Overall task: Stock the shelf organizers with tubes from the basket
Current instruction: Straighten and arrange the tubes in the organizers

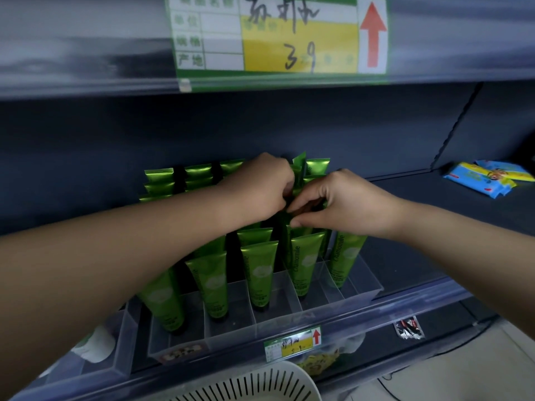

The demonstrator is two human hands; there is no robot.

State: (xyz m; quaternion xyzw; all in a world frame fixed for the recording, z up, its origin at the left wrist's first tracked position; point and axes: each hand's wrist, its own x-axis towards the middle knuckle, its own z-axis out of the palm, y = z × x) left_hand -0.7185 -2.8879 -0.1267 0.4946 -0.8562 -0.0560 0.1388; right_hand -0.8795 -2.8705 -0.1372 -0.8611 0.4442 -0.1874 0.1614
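On the middle shelf (434,215), a clear divided organizer (341,302) holds green tubes (259,273) standing cap-down in rows, flat crimped ends up; "Chamomile" is readable on some. Both hands meet over the back-right rows. Left hand (260,186) is curled on a tube (298,166) whose crimp sticks up above its neighbours. Right hand (335,204) pinches thumb to forefinger on the tops there; which tube, cannot tell. Forearms cover much of the left and centre rows. White slotted basket (260,383) at the bottom edge. Price tag (292,341) on the shelf lip, bigger price card (278,36) above. Blue packets (486,178) far right.
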